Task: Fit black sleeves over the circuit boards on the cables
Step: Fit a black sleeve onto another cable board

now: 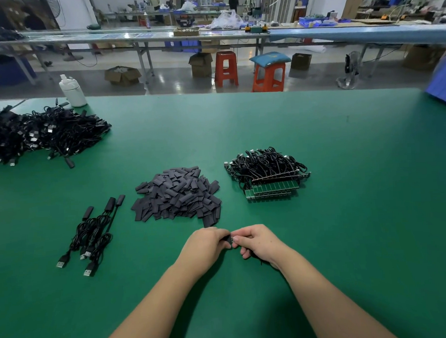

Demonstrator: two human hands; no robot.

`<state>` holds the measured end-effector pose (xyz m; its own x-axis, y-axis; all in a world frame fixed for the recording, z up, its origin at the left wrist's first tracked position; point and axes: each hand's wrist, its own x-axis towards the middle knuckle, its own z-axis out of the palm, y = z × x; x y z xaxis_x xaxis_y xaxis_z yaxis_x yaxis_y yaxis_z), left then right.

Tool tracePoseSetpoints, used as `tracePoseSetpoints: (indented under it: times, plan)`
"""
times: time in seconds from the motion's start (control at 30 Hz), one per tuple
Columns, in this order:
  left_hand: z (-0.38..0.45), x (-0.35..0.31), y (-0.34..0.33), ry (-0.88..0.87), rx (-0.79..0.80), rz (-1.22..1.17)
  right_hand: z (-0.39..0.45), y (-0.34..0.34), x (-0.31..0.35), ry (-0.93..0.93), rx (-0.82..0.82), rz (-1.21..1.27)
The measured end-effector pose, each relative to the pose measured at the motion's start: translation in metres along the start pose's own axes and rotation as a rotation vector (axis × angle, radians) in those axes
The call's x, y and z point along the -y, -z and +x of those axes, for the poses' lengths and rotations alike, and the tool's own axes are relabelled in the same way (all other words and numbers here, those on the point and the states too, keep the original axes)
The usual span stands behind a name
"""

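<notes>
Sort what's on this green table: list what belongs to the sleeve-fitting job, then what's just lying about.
Part of the job:
left hand and right hand, pinching a sleeve and a cable end together
pile of black sleeves
bundle of cables with green boards
three sleeved cables
big heap of cables

Lying about:
white bottle

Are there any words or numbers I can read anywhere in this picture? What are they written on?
No text can be read anywhere.
Blue cushion on the orange stool: a yellowish mark, too blurred to read.
Green circuit boards: any print is too small to read.
White bottle: no label shows.
Black sleeves: plain, no print shows.
Posters on the far wall: too far and blurred.
</notes>
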<state>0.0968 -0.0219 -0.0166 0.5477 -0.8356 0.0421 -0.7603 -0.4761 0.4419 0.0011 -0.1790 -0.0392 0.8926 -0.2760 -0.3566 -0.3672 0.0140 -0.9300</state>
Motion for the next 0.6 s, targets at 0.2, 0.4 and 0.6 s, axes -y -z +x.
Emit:
tracePoseSetpoints:
  times: [0.2,0.4,0.6]
  plan:
    - [-0.0018,-0.0001,-0.0008,-0.006,-0.02,-0.008,-0.0003,-0.0006,0.0019,0.004,0.017,-0.015]
    - [0.0019,-0.0017,0.0,-0.014,0.008,0.064,-0.0014,0.003,0.0029,-0.012,0.039,-0.042]
    - [0.0038,-0.0075,-0.0022,0.002,0.028,0.035,-0.0024,0.0025,0.0013,0.007,0.02,-0.129]
